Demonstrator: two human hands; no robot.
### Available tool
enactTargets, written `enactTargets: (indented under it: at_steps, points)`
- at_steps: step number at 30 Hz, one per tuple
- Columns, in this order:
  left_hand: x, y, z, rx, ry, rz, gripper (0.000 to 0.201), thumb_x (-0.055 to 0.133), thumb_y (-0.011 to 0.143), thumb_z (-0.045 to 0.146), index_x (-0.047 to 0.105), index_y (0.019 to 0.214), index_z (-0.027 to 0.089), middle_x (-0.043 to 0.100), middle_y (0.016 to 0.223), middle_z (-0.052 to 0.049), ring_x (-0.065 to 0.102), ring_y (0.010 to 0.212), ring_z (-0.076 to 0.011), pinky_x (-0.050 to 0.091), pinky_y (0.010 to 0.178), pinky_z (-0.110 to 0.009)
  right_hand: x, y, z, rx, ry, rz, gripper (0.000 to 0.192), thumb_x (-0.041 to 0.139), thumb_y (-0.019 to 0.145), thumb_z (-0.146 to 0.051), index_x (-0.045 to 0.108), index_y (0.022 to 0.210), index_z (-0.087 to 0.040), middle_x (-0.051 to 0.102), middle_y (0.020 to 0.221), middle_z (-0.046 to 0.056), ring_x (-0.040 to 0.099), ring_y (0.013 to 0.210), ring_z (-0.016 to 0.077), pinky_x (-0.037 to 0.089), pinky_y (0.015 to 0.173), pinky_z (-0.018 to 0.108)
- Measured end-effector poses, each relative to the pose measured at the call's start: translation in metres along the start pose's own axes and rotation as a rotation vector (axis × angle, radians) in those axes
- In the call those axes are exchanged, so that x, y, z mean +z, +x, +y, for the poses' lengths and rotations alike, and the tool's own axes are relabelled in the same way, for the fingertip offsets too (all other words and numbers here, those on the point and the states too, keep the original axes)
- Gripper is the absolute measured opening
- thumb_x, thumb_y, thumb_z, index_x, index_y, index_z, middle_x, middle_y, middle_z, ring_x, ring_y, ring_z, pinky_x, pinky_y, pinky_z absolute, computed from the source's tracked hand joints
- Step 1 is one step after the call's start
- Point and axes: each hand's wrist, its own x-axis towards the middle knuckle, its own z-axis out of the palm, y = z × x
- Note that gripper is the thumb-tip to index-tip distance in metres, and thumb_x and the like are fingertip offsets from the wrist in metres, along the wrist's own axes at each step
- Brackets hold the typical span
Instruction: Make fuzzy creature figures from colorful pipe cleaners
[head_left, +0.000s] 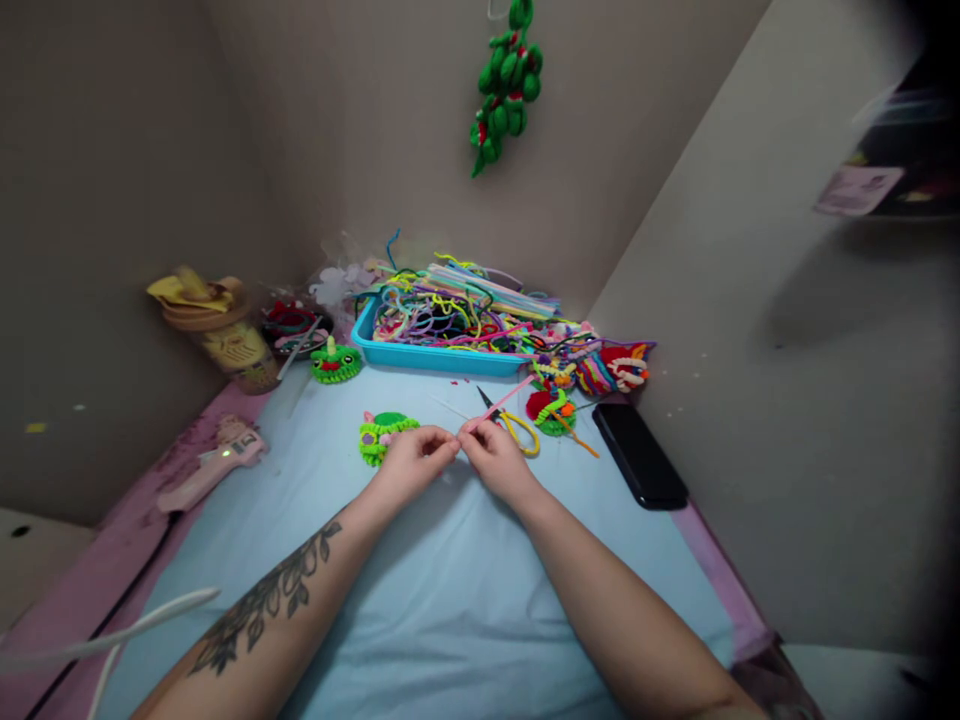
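Observation:
Over the middle of the table, my left hand [418,456] and my right hand [496,462] meet at the fingertips. A pink pipe cleaner [511,397] sticks up and to the right from my right hand's pinch. My left thumb and finger are pinched at its near end, which the fingertips mostly hide. Just behind my left hand lies a bright green fuzzy piece [371,442] with pink and purple bits, partly covered. Scissors with yellow handles [525,437] lie beyond my right hand. Right of them is a red and green fuzzy piece [553,410].
A blue tray [442,358] heaped with pipe cleaners stands at the back. A green fuzzy figure [337,364] and a lidded cup [244,350] are to its left. A pink glue gun [214,470] lies left, a black phone [641,455] right. A green decoration [510,90] hangs on the wall.

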Motion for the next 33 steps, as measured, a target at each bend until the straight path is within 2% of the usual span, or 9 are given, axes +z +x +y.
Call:
enactTargets:
  at_steps: [3, 7, 11, 15, 18, 23, 26, 29, 33]
  points:
    - [-0.002, 0.001, 0.001, -0.035, -0.023, -0.015, 0.026, 0.062, 0.069, 0.038, 0.065, 0.073, 0.013, 0.062, 0.061, -0.002, 0.051, 0.053, -0.0117, 0.039, 0.05, -0.022, 0.001, -0.001, -0.001, -0.002, 0.002, 0.002, 0.012, 0.057, 0.075, -0.03, 0.058, 0.073, -0.017, 0.06, 0.068, 0.001, 0.054, 0.064, 0.0141, 0.043, 0.059, 0.025]
    - [-0.004, 0.002, -0.005, -0.047, -0.04, -0.139, 0.025, 0.061, 0.07, 0.037, 0.063, 0.06, 0.015, 0.056, 0.051, 0.0, 0.048, 0.049, -0.0104, 0.036, 0.049, -0.021, 0.002, -0.003, -0.004, 0.042, 0.117, -0.006, 0.015, 0.063, 0.071, -0.032, 0.06, 0.072, -0.017, 0.06, 0.066, 0.001, 0.054, 0.062, 0.0141, 0.043, 0.056, 0.025]
    - [-0.004, 0.002, -0.01, -0.114, -0.188, -0.142, 0.026, 0.066, 0.067, 0.04, 0.065, 0.067, 0.014, 0.062, 0.058, -0.002, 0.054, 0.053, -0.0111, 0.042, 0.055, -0.023, 0.001, -0.002, -0.002, 0.065, 0.293, 0.033, 0.02, 0.065, 0.072, -0.037, 0.058, 0.073, -0.018, 0.052, 0.058, -0.003, 0.042, 0.046, 0.0087, 0.033, 0.043, 0.022]
    - [-0.004, 0.002, -0.008, -0.177, -0.334, -0.134, 0.029, 0.073, 0.062, 0.037, 0.067, 0.077, 0.013, 0.065, 0.064, -0.002, 0.056, 0.056, -0.01, 0.044, 0.059, -0.022, -0.002, -0.001, 0.0, 0.007, 0.392, 0.084, 0.021, 0.066, 0.073, -0.038, 0.056, 0.073, -0.019, 0.049, 0.057, -0.004, 0.039, 0.043, 0.0071, 0.029, 0.041, 0.021]
    - [-0.005, 0.002, -0.006, -0.183, -0.372, -0.106, 0.032, 0.074, 0.061, 0.037, 0.067, 0.081, 0.013, 0.064, 0.063, -0.001, 0.055, 0.056, -0.009, 0.043, 0.059, -0.021, -0.003, -0.002, -0.005, -0.05, 0.354, 0.082, 0.019, 0.065, 0.075, -0.036, 0.056, 0.072, -0.019, 0.05, 0.057, -0.003, 0.042, 0.046, 0.0085, 0.033, 0.045, 0.022]
    - [-0.005, 0.004, -0.007, -0.097, -0.289, -0.028, 0.026, 0.07, 0.065, 0.038, 0.064, 0.07, 0.013, 0.061, 0.06, 0.0, 0.052, 0.055, -0.0094, 0.041, 0.056, -0.022, -0.003, -0.004, -0.012, -0.065, 0.229, 0.033, 0.015, 0.063, 0.076, -0.034, 0.06, 0.074, -0.019, 0.053, 0.06, -0.002, 0.047, 0.051, 0.0103, 0.038, 0.049, 0.023]
    - [-0.004, 0.005, -0.006, -0.026, -0.278, 0.06, 0.022, 0.069, 0.067, 0.035, 0.062, 0.07, 0.014, 0.061, 0.06, 0.001, 0.053, 0.056, -0.0097, 0.041, 0.056, -0.021, -0.001, -0.004, -0.008, -0.06, 0.197, 0.034, 0.016, 0.065, 0.074, -0.033, 0.062, 0.08, -0.019, 0.059, 0.072, 0.001, 0.053, 0.062, 0.0121, 0.043, 0.055, 0.023]
    - [-0.002, 0.003, -0.004, 0.015, -0.316, 0.131, 0.02, 0.069, 0.066, 0.032, 0.062, 0.071, 0.014, 0.062, 0.063, 0.0, 0.055, 0.059, -0.0104, 0.043, 0.059, -0.022, 0.004, -0.004, 0.0, -0.054, 0.173, -0.019, 0.019, 0.067, 0.073, -0.033, 0.065, 0.086, -0.019, 0.063, 0.083, 0.004, 0.058, 0.074, 0.0151, 0.048, 0.064, 0.025]
    - [0.001, -0.001, 0.005, 0.006, -0.404, 0.21, 0.024, 0.072, 0.063, 0.033, 0.063, 0.074, 0.014, 0.064, 0.065, -0.001, 0.058, 0.06, -0.0117, 0.046, 0.059, -0.023, 0.013, -0.003, -0.001, -0.065, 0.225, 0.016, 0.02, 0.069, 0.072, -0.034, 0.067, 0.084, -0.018, 0.064, 0.081, 0.003, 0.058, 0.072, 0.0146, 0.047, 0.064, 0.026]
